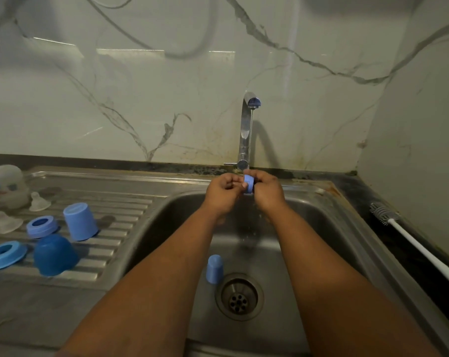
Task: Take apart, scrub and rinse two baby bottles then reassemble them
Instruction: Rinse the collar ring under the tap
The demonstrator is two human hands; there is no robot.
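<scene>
Two hands are held together over the sink [182,228], under the tap [246,130]. A small blue part [249,185] is gripped in the curled fingers of the right hand [266,190], while it is pinched at its near side by the fingertips of the left hand [224,191] (water can be seen dripping below). A second blue piece [214,269] is stood beside the drain [239,296]. Blue caps [80,225], rings [5,254] and clear nipples [39,202] are laid on the drainboard [110,258].
</scene>
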